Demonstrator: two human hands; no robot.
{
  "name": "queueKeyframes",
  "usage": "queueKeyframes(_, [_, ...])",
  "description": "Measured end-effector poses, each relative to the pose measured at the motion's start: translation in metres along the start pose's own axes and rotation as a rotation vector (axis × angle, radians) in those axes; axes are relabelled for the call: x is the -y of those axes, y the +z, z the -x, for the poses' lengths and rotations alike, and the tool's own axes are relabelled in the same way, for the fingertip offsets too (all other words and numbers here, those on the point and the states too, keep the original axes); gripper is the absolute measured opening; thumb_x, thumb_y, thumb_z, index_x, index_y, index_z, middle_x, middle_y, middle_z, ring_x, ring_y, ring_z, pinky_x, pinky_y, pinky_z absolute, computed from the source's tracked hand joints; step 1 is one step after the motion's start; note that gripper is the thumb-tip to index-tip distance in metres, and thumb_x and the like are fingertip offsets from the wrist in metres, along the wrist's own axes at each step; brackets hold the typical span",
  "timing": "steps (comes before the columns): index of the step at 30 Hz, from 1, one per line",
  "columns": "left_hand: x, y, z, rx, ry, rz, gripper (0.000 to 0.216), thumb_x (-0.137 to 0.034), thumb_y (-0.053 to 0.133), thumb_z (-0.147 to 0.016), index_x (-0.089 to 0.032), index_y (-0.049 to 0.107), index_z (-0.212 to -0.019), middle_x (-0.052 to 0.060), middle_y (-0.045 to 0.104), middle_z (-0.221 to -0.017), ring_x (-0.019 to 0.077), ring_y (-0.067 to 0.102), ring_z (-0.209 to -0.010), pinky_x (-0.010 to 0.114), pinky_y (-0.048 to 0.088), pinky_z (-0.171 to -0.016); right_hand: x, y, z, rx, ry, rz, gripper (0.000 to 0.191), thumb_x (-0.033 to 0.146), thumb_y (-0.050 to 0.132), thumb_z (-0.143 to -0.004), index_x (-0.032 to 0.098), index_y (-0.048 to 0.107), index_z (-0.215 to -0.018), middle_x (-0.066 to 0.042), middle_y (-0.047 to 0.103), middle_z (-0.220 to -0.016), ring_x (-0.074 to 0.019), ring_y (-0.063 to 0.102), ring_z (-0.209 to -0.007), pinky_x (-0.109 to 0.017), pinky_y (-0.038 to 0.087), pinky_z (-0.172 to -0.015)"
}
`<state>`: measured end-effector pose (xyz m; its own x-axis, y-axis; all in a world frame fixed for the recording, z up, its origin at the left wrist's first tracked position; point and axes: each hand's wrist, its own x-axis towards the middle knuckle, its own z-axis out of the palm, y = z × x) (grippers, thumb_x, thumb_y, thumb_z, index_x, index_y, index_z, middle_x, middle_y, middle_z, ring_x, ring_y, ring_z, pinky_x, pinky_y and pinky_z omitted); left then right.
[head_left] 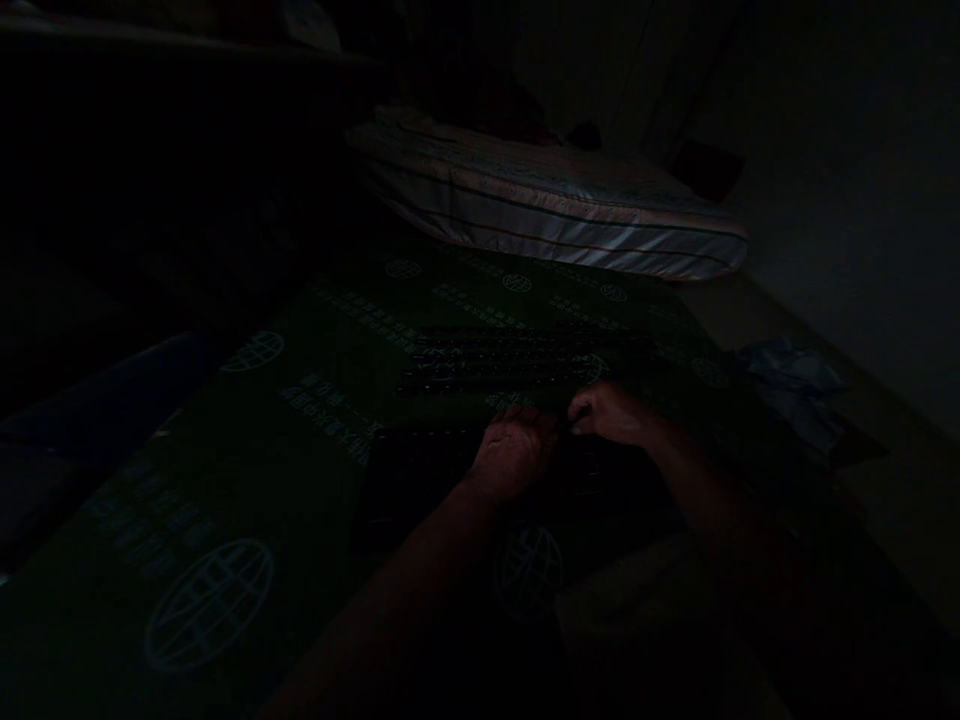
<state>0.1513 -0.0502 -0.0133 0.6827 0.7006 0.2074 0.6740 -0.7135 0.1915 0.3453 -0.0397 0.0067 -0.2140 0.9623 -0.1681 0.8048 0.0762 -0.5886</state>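
The scene is very dark. A black keyboard (420,475) lies on a green printed sheet (315,500), right in front of me. My left hand (517,450) rests over its middle, fingers bent down at the far edge. Close beside it, my right hand (607,412) has its fingers pinched together near the same edge; whatever is between them is too dark to make out. Just beyond my hands sits a second dark keyboard-like piece (487,365) with rows of small pale marks.
A striped mattress (585,215) lies at the far end of the green sheet. Crumpled plastic (799,375) is on the floor at the right, by the pale wall (847,220). A dark blue object (112,395) stands at the left edge.
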Motion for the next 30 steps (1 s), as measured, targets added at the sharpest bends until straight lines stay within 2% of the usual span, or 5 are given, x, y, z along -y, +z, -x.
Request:
queueKeyframes(12, [-0.001,-0.001,0.000,0.012,-0.005,0.011,0.020,-0.027,0.043,-0.091,-0.018,0.059,-0.098,0.007,0.064,-0.093,0.0244,0.057,-0.088,0.036,0.043,-0.078,-0.012,0.014,0.010,-0.185,-0.086,-0.019,0.008,0.011,0.068,-0.064,0.019,0.069,-0.067,0.001,0.068,-0.070,-0.0149,0.064,-0.067,-0.024,0.048,-0.062])
queueKeyframes(19, [-0.001,-0.001,0.000,0.026,-0.014,0.008,0.022,-0.028,0.042,-0.091,-0.018,0.059,-0.102,0.008,0.064,-0.095,0.0235,0.057,-0.091,0.036,0.043,-0.080,-0.015,0.037,0.026,-0.342,-0.195,-0.032,0.017,0.014,0.057,-0.077,0.021,0.071,-0.077,-0.003,0.070,-0.086,-0.0179,0.066,-0.082,-0.030,0.052,-0.076])
queueKeyframes(24, [0.000,0.000,0.000,0.005,0.000,-0.009,0.021,-0.028,0.042,-0.092,-0.019,0.059,-0.101,0.008,0.064,-0.094,0.0232,0.057,-0.089,0.035,0.043,-0.079,-0.019,0.055,0.033,-0.556,-0.326,0.123,0.023,0.020,0.050,-0.085,0.021,0.072,-0.091,-0.008,0.070,-0.096,-0.0212,0.065,-0.092,-0.036,0.054,-0.084])
queueKeyframes(30, [-0.001,-0.001,0.000,0.020,0.000,-0.031,0.021,-0.028,0.042,-0.091,-0.018,0.059,-0.100,0.008,0.064,-0.094,0.0238,0.058,-0.088,0.035,0.044,-0.077,-0.017,0.063,0.042,-0.615,-0.378,0.311,0.027,0.024,0.048,-0.088,0.019,0.067,-0.106,-0.010,0.068,-0.106,-0.0236,0.061,-0.104,-0.042,0.050,-0.093])
